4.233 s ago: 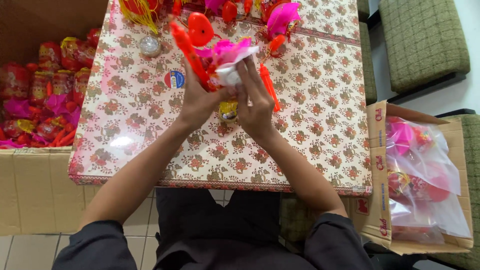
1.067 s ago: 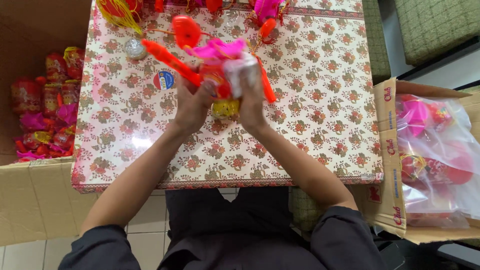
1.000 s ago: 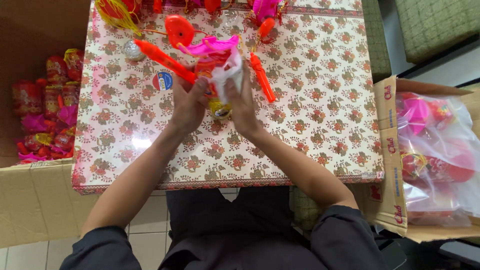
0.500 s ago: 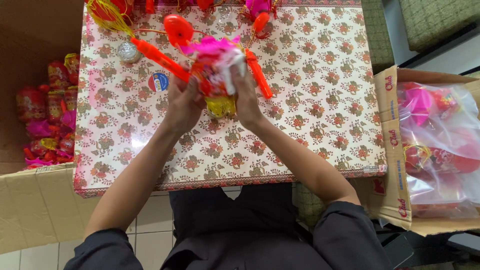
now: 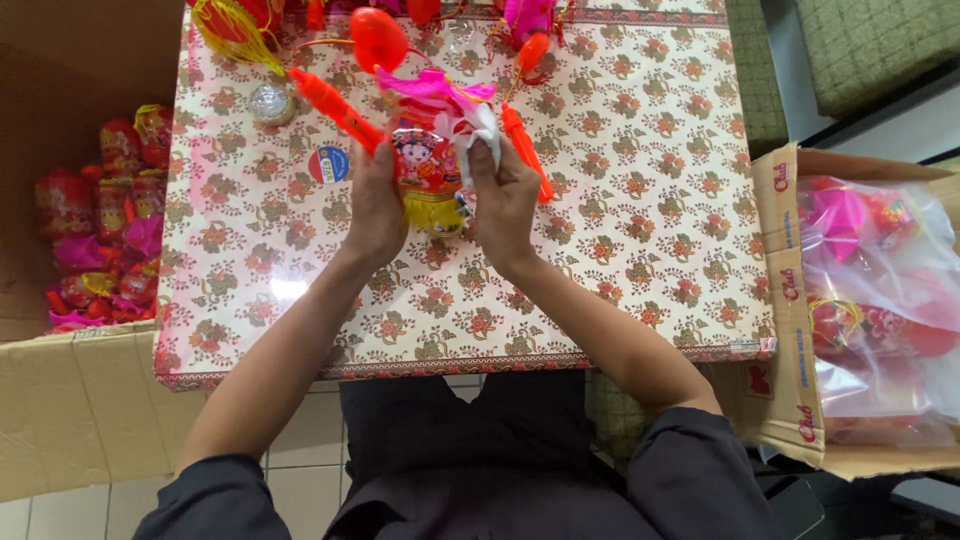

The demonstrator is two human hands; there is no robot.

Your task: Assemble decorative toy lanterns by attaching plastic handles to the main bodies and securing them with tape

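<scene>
Head camera looks straight down on a bench [image 5: 620, 280] covered with a cream floral-patterned cloth, where both hands meet over a small red and yellow toy lantern with a pink frilled top [image 5: 428, 165], held just above the middle of the far half of the bench. The left hand [image 5: 375, 205] is closed around the lantern's left side, apparently to steady it, with an orange plastic stick handle [image 5: 335, 105] running out past its fingers toward the far left. The right hand [image 5: 505, 195] pinches a crumpled bit of white material [image 5: 478, 130] against the lantern's upper right; what that material is I cannot tell. A second orange stick [image 5: 525, 150] lies just right of that hand, so two sticks can be counted. One round silver disc [image 5: 270, 103] and one round blue and red sticker [image 5: 328, 165] lie on the cloth to the left. More red and pink parts crowd the far edge, too cut off to count. Two cardboard boxes flank the bench: a left box [image 5: 80, 400] holding many finished red and pink lanterns, and a right box [image 5: 790, 330] with a clear plastic bag of pink and red pieces [image 5: 880, 290], presumably kept within reach on each side.
</scene>
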